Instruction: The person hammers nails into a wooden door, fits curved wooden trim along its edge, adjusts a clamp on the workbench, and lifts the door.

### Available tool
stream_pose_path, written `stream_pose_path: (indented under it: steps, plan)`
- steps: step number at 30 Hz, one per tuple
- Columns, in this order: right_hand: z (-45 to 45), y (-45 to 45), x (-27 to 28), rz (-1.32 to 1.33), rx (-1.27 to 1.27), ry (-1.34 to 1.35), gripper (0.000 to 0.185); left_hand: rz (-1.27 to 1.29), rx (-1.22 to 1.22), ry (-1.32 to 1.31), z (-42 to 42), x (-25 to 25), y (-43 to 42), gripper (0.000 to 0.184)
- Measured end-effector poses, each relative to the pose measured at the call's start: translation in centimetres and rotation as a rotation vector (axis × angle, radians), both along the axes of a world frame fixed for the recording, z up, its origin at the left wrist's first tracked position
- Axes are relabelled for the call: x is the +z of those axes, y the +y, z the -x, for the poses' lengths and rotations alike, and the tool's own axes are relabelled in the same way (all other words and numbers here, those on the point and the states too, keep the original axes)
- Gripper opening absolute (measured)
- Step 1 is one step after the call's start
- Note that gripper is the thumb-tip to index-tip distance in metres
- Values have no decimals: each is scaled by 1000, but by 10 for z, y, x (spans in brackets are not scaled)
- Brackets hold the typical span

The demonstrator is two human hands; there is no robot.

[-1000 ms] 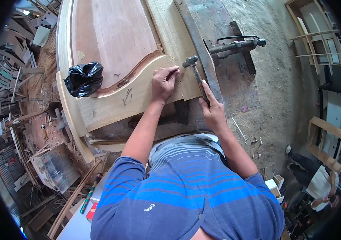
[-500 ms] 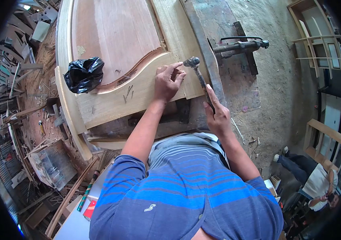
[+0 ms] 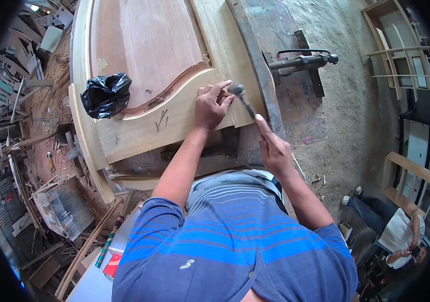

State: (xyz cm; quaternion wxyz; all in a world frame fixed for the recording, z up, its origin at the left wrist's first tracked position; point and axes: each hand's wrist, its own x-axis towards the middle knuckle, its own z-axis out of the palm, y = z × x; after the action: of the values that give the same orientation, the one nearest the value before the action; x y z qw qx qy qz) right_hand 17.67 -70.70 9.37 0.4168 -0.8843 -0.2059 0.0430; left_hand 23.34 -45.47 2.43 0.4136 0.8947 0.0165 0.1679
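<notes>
A hammer is gripped by its handle in my right hand. Its slightly blurred head is right by the fingertips of my left hand. That hand rests on the pale wooden panel, thumb and fingers pinched together; whatever is between them is too small or hidden to make out. Several loose nails lie on the wood left of my left hand. Farther left, a crumpled black plastic bag sits open on the panel, its contents hidden.
Beyond the panel's right edge, a metal clamp juts out from the workbench. Wood scraps litter the floor at left. At lower right is another person, with wooden frames standing nearby.
The hammer's head has come down and slightly left, closer to my left fingertips. My right hand has tilted with it, while my left hand stays nearly in place.
</notes>
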Motion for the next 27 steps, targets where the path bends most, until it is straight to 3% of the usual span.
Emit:
stream_pose_path:
  steps: [2, 5, 8, 11, 16, 21, 25, 27]
  plan:
    - [0, -3, -3, 129, 30, 113, 66, 14, -30, -11, 0, -1, 1, 44]
    - [-1, 9, 9, -83, -19, -68, 68, 32, -39, 28, -1, -5, 4, 50]
    - [4, 6, 8, 11, -9, -8, 67, 39, -44, 44, 3, 2, 3, 54]
    - [-1, 1, 11, 328, 77, 272, 65, 148, -4, -40, -4, -1, 3, 57]
    - [1, 14, 12, -149, -47, -190, 71, 212, 76, -17, -4, -4, 4, 57]
    - [6, 6, -7, 204, 40, 66, 72, 195, 105, -73, -4, -14, 6, 52]
    - [4, 17, 3, -96, -10, -149, 71, 197, 96, -103, -6, -15, 5, 50]
    - [10, 18, 2, -95, -33, -192, 72, 188, 102, -104, -2, -18, 5, 48]
